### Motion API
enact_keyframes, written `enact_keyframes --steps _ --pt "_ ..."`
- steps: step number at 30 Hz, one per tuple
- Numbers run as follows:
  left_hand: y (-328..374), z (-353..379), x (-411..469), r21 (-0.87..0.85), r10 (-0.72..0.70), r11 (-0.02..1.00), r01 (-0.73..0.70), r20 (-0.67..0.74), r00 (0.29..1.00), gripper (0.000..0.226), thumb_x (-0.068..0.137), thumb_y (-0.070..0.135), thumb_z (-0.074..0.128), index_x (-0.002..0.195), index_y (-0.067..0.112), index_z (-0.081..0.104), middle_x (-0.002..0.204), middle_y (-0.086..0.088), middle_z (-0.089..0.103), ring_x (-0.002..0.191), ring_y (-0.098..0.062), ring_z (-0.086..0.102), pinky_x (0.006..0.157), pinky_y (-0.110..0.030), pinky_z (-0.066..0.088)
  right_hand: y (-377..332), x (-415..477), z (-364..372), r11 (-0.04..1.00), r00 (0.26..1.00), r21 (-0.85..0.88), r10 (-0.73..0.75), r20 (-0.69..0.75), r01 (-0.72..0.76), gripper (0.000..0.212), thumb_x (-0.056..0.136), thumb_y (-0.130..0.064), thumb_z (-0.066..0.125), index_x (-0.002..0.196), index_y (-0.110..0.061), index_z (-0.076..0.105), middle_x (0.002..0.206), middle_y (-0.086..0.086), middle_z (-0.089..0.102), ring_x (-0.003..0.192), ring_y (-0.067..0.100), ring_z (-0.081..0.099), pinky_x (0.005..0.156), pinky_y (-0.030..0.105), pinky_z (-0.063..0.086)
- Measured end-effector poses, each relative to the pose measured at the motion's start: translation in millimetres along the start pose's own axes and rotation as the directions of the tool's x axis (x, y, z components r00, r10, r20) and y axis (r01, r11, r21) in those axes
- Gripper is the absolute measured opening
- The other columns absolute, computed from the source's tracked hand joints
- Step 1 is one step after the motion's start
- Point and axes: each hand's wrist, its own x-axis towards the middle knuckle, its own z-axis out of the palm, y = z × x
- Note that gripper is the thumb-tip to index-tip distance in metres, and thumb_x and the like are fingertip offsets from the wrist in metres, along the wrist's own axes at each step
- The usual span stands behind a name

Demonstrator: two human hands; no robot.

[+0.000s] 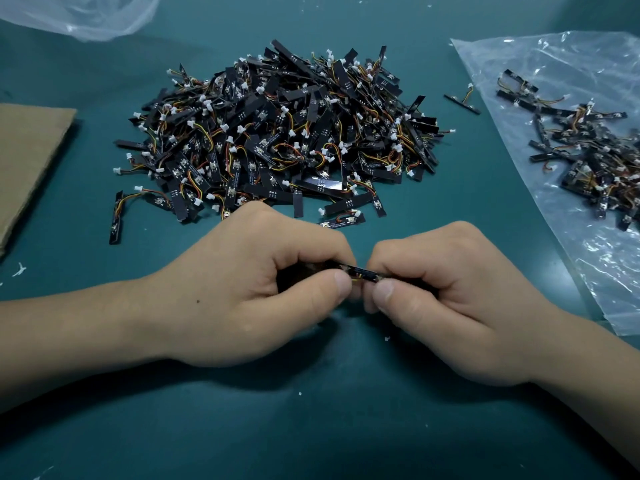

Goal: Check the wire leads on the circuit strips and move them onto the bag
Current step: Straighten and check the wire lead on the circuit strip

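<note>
One circuit strip (360, 273) sits pinched between two hands near the middle of the table, only a short black stretch with orange and yellow wire showing in the gap between the thumbs. The left hand (263, 289) is closed on its left end, the right hand (446, 299) closed on its right end, knuckles nearly meeting, both just above the teal table (311, 427).

Beyond the hands lies one big heap of strips (280, 133), too many and too tangled to count, each black with a white plug on coloured leads. Fine white print shows on some, too small to read. A few strays lie apart: one single strip (462, 103) to the far right of the heap, another strip (116, 218) off its near left edge.

To the right, one clear bag (554, 81) lies flat with a smaller pile (588, 157) on it, running off the frame. A second plastic bag (86, 15) sits far left, and one cardboard sheet (27, 161) at the left edge.

The near table is bare save small white scraps.
</note>
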Motion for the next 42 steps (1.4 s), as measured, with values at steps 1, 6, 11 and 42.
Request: enact_keyframes --steps 1,6,11,42 --pt "-0.3 -0.4 0.1 0.001 0.001 1.0 -0.001 0.0 1.0 0.029 0.083 0.024 0.057 0.085 0.002 0.076 0.059 0.018 0.052 0.057 0.008 0.048 0.061 -0.005 0.034 -0.1 0.3 -0.1 1.0 1.0 0.019 0.013 0.001 -0.013 0.029 0.092 -0.032 0.046 0.074 -0.017 0.063 0.055 0.001 0.05 0.053 0.024 0.049 0.05 0.043 0.041" --pt "2.0 -1.7 1.8 0.059 0.017 0.998 -0.018 0.028 0.999 0.029 0.084 0.024 0.056 0.084 0.003 0.077 0.06 0.017 0.051 0.056 0.006 0.045 0.06 -0.007 0.034 -1.2 0.5 -0.8 0.999 0.999 0.03 0.038 0.004 -0.038 0.029 0.088 -0.032 0.045 0.07 -0.017 0.062 0.055 0.003 0.05 0.053 0.024 0.049 0.05 0.043 0.041" --pt "3.1 -1.3 1.0 0.052 -0.008 0.999 0.007 0.025 1.0 0.03 0.082 0.025 0.057 0.083 0.003 0.077 0.059 0.015 0.053 0.055 0.004 0.045 0.059 -0.01 0.035 -1.0 1.4 -0.1 0.999 0.999 -0.006 0.036 0.008 -0.036 0.03 0.087 -0.031 0.045 0.069 -0.014 0.062 0.056 0.004 0.05 0.055 0.027 0.049 0.051 0.043 0.042" --pt "6.3 -2.0 3.0 -0.005 -0.082 0.997 0.082 0.028 0.996 0.037 0.078 0.024 0.054 0.081 -0.008 0.073 0.057 -0.009 0.062 0.054 -0.018 0.048 0.058 -0.035 0.04 -3.6 1.6 6.1 0.988 0.999 -0.152 0.029 -0.027 -0.032 0.029 0.088 -0.027 0.048 0.063 -0.013 0.05 0.054 0.003 0.043 0.054 0.028 0.044 0.05 0.045 0.038"
